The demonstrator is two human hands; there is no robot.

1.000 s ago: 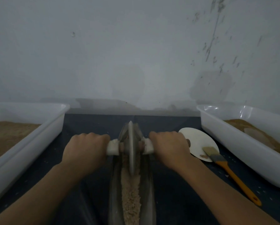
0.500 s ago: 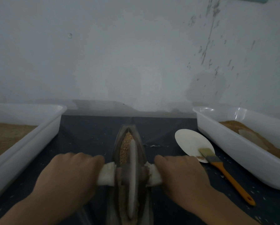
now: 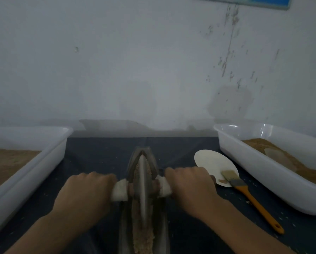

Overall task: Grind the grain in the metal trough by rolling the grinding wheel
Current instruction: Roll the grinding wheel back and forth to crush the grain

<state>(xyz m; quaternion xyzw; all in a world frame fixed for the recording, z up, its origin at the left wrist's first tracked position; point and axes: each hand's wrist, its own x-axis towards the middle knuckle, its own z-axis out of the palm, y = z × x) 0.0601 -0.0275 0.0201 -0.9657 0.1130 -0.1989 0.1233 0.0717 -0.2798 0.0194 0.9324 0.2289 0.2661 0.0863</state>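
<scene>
Sitting at the far left of the dark desk [image 3: 102, 154], a white rectangular plastic tub [image 3: 43, 162] holds a bed of brown ground meal, probably parked there within reach to take finished batches. Next comes the left hand [image 3: 87, 195], knuckles up, its fingers [image 3: 98, 178] curled down over the white-wrapped left end of the axle handle [image 3: 119, 189]; the wrapping likely cushions the palm and stops slipping. At the centre lies the long, boat-shaped dark metal trough [image 3: 129, 228], pointing away from the person, with pale coarse grain [image 3: 142, 235] lying along its channel. The thin grey metal grinding wheel [image 3: 143, 187] stands upright on edge in that channel, in the trough's far half, with grain visible on both sides of it and nearer the person. The right hand [image 3: 190, 187] mirrors the left, fingers wrapped over the other padded handle end, so both arms can press evenly and keep the disc from tipping. The grain looks only partly crushed, so more rolling seems needed. Just beyond the right hand, a round cream paper plate [image 3: 214, 162] lies on the desk with an orange-handled flat brush [image 3: 245, 195] resting its bristles on it, presumably for sweeping out meal. Farthest right, a second white plastic tub [image 3: 263, 173] holds brown grain with a pale scoop-like piece half buried.
</scene>
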